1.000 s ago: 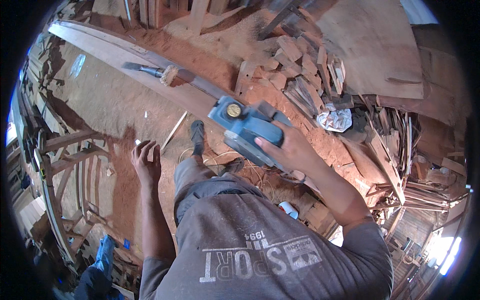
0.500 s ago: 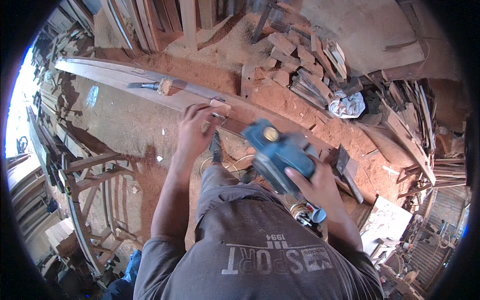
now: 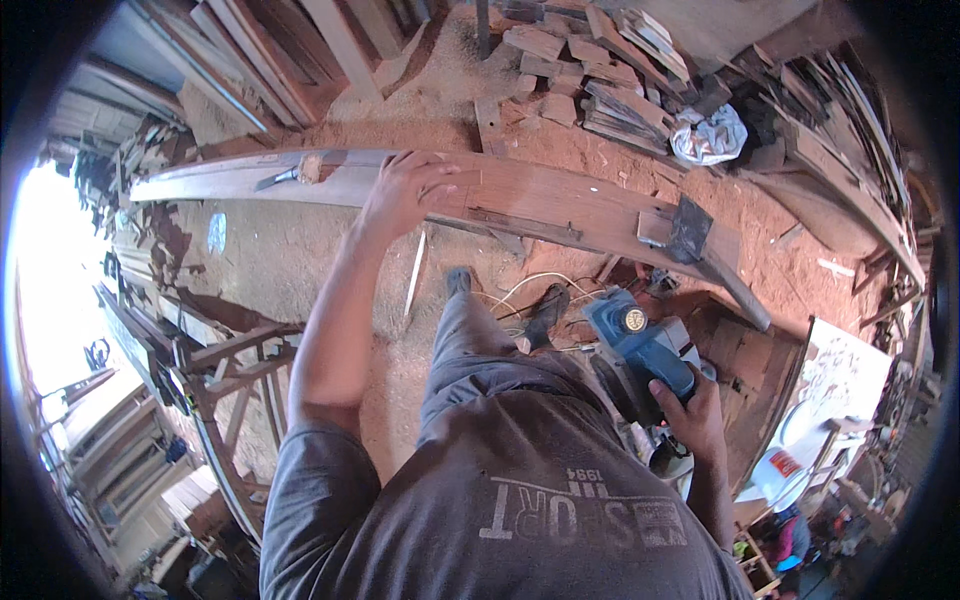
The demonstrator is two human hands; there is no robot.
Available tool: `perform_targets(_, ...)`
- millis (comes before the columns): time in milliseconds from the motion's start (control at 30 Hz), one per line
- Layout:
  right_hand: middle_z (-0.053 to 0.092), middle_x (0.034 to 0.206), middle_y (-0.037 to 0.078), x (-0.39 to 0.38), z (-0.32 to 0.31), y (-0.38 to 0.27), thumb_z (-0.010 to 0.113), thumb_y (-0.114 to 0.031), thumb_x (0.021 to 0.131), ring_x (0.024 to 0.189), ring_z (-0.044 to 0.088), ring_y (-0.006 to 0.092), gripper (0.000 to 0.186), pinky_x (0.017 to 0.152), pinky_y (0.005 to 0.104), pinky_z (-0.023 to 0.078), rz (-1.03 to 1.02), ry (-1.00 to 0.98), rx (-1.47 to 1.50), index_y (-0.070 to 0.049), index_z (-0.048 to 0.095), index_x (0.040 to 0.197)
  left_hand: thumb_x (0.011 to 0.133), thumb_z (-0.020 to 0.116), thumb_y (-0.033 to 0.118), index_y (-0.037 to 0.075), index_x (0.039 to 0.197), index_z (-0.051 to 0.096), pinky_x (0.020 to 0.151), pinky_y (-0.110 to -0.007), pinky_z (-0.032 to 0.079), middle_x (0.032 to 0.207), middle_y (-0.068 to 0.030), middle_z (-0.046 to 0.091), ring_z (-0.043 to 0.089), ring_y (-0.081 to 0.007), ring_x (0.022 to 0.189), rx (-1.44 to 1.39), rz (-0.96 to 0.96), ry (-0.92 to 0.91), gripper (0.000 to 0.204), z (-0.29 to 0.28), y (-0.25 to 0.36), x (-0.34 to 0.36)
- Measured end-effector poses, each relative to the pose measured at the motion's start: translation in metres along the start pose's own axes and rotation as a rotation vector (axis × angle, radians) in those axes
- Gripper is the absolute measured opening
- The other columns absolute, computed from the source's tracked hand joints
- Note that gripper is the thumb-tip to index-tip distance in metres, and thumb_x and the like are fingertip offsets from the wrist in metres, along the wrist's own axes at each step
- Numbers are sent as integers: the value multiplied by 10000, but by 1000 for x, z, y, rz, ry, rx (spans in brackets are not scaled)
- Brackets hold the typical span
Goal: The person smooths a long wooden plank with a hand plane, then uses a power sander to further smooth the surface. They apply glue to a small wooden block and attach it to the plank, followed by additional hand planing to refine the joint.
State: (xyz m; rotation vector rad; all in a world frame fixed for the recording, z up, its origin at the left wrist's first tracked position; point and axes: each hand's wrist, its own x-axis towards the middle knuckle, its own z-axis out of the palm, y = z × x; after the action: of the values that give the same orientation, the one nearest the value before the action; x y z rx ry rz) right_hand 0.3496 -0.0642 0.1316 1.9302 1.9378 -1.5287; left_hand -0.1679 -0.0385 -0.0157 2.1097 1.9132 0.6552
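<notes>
My right hand (image 3: 698, 412) is closed round the rear handle of the blue power planer (image 3: 650, 345), thumb lying along its top, and I have it beside my right hip, apart from the long board (image 3: 570, 200). The board stretches across in front of me from far left to right. My left hand (image 3: 405, 192) is over the middle of it, palm down, fingers loosely bent. A small flat piece of wood (image 3: 462, 179) sits at those fingertips; I can't tell whether they pinch it or merely rest by it. Left of that hand, a tool with a dark blade (image 3: 278, 179) lies on the board. Near the right end lie a small block (image 3: 655, 228) and a dark-headed hatchet (image 3: 690, 232), its handle slanting past the near edge. A pale cable (image 3: 540, 276) loops by my feet.
</notes>
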Motion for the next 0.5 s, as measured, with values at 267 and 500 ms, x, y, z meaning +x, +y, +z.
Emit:
perform_targets(267,765,954,115,-22,68,62,790,-228,975,863,680,160,373,796,350,555,31,274,168,60,722,1202,855,840,142,176,1220,816,974,-462,510,1155,-71,714,668,-292,1100,-67,249,93,368,54,61,-23)
perform_targets(500,652,827,-40,-43,142,51,764,-258,1025,729,548,82,310,656,263,432,201,427,432,26,734,1145,839,840,129,195,1219,809,959,-451,472,1159,-13,688,626,-262,1077,-24,347,158,386,67,38,-21)
